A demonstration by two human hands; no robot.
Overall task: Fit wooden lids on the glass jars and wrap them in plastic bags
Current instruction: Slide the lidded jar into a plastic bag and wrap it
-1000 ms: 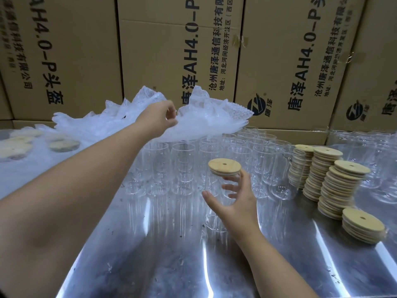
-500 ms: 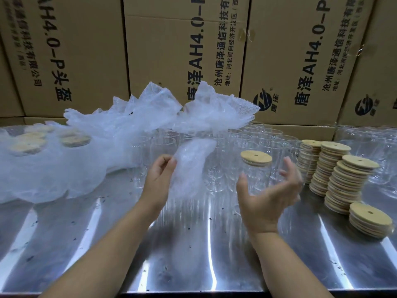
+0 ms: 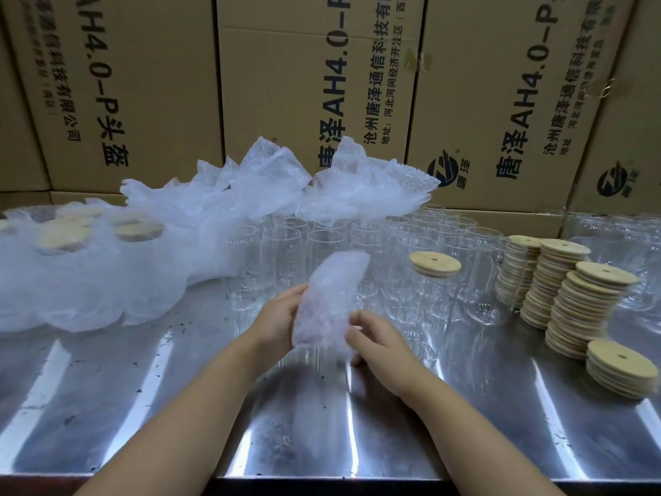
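A small bubble-wrap plastic bag (image 3: 331, 298) is held upright over the steel table, blurred by motion. My left hand (image 3: 279, 318) grips its left edge and my right hand (image 3: 375, 338) pinches its lower right edge. One glass jar with a wooden lid (image 3: 434, 263) stands just right of the bag, apart from both hands. Behind it stand several open glass jars (image 3: 322, 245) in rows. Stacks of wooden lids (image 3: 586, 298) sit at the right.
A heap of bubble-wrap bags (image 3: 250, 195) lies at the back left, covering wrapped, lidded jars (image 3: 64, 234). Cardboard boxes (image 3: 314, 84) wall off the back. More glass jars (image 3: 615, 238) stand at far right. The steel table (image 3: 143, 406) shines in front.
My left hand pulled one bag off the heap and brought it down to the middle. My right hand let go of the lidded jar and took hold of the bag.
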